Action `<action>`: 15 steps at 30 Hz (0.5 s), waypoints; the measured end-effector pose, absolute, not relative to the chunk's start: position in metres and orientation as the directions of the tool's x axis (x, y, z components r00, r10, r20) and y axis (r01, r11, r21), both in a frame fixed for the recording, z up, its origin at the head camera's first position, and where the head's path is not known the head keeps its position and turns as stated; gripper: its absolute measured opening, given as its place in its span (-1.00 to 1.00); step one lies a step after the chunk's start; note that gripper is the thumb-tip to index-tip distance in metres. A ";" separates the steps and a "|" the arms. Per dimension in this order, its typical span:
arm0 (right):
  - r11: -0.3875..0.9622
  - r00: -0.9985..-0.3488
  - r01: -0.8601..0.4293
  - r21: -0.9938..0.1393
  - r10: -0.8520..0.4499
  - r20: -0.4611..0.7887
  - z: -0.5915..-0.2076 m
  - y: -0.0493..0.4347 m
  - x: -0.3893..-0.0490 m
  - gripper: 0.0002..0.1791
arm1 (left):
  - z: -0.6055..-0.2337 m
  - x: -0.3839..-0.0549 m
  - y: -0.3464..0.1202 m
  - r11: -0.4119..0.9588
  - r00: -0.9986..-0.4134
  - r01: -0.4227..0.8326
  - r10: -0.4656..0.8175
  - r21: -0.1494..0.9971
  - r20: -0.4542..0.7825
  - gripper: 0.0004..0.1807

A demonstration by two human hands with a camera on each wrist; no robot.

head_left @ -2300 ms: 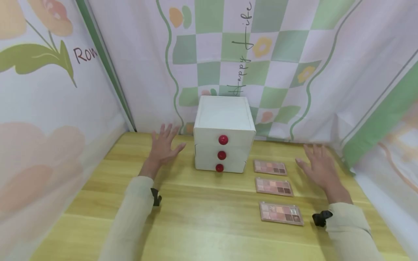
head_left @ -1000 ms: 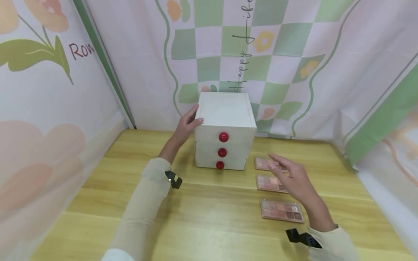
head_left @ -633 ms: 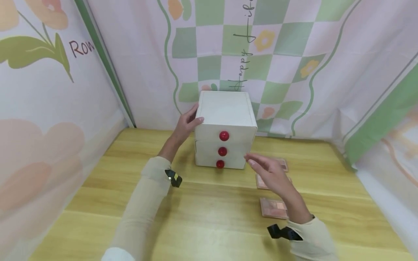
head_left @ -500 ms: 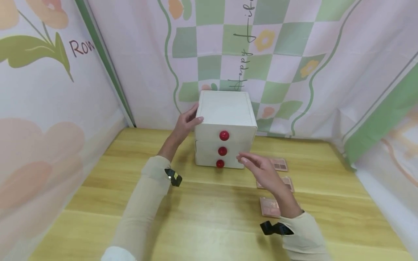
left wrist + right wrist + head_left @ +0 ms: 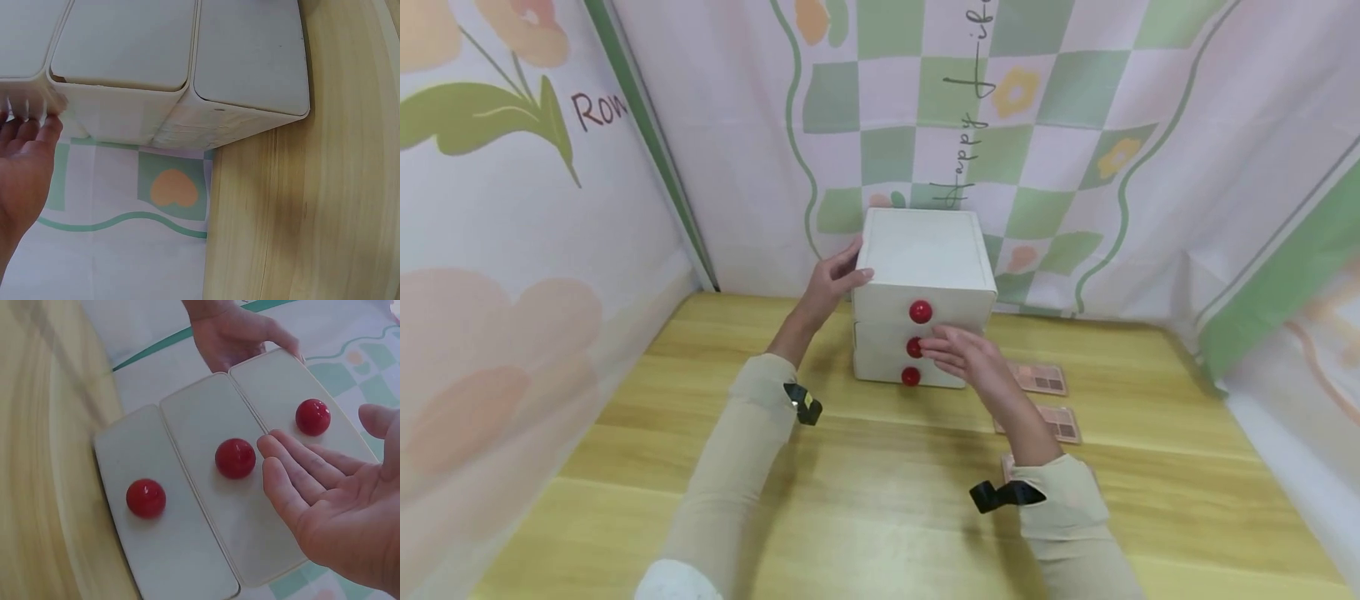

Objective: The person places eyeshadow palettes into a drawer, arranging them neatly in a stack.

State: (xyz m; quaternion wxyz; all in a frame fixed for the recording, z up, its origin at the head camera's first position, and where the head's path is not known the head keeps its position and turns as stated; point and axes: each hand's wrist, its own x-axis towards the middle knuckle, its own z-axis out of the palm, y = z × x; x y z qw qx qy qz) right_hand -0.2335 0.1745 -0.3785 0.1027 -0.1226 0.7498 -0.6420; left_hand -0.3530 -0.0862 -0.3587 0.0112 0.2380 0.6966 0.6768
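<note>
A white three-drawer cabinet (image 5: 928,246) stands on the table, its drawers closed. Each drawer front has a round red knob: top (image 5: 921,312), middle knob (image 5: 235,458) and bottom knob (image 5: 146,498). My left hand (image 5: 823,296) rests on the cabinet's upper left side, thumb over the front top edge; the left wrist view shows its fingertips (image 5: 50,128) against the side wall. My right hand (image 5: 973,362) is before the middle drawer with fingers extended. Its fingertips (image 5: 272,464) are beside the middle knob, holding nothing; whether they touch the drawer front I cannot tell.
Three eyeshadow palettes lie in a column right of the cabinet: the far one (image 5: 1045,378), the middle one (image 5: 1063,423) and the near one (image 5: 1007,467), partly hidden by my right arm. A patterned curtain (image 5: 887,92) hangs behind the wooden table (image 5: 850,500).
My left hand has moved from the table onto the cabinet's side and stayed there. My right hand has travelled left across the palettes to the middle knob, its fingers spreading straighter just now.
</note>
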 end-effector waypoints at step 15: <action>-0.123 -0.935 0.147 -0.982 -0.340 -0.097 -0.366 0.145 -0.255 -0.26 | -0.360 -0.354 -0.084 -0.040 -0.893 0.311 0.329 0.950 0.306 -0.15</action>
